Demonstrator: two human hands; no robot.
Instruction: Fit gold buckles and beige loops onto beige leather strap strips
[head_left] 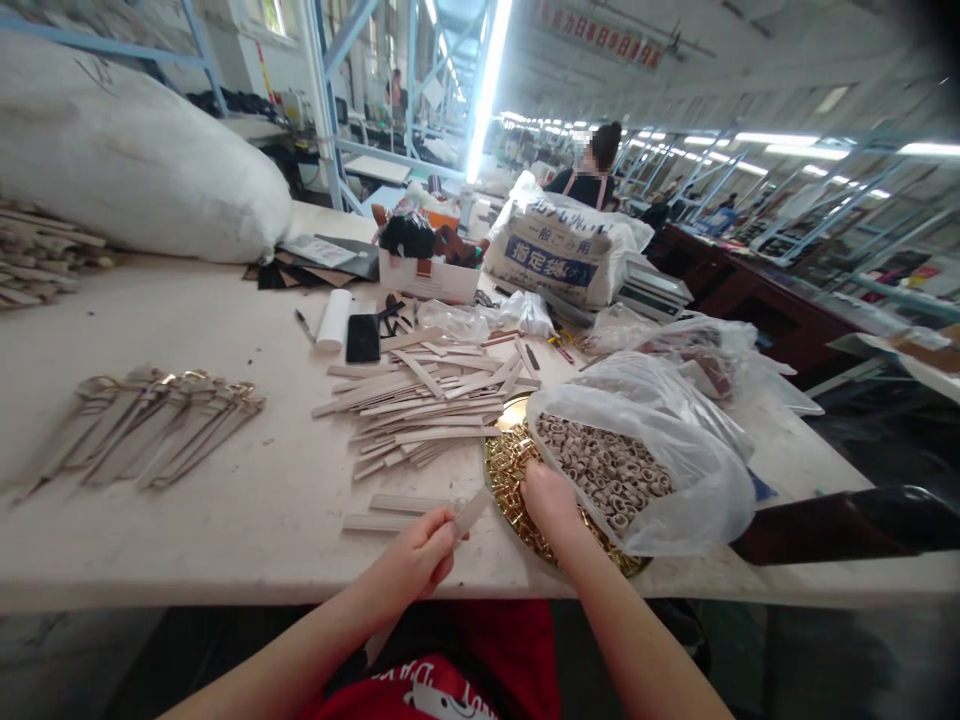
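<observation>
My left hand (427, 553) is closed round a beige strap strip (472, 510), whose free end points up and right. My right hand (551, 498) reaches into a round tray of gold buckles (510, 460); its fingers are curled down among them, and what they pinch is hidden. Beside that hand, a clear plastic bag (701, 500) lies open with many small beige loops (607, 465) in it, partly over the tray. Two beige strips (386, 522) lie just beyond my left hand. Farther back is a loose pile of similar strips (427, 400).
Straps with gold buckles (180, 410) lie grouped at the left. Behind the pile are a phone (363, 339), a white roll (334, 320), a white box (427, 277) and a printed bag (559, 250). A big white sack (135, 150) fills the back left. Another person (592, 175) is beyond the table.
</observation>
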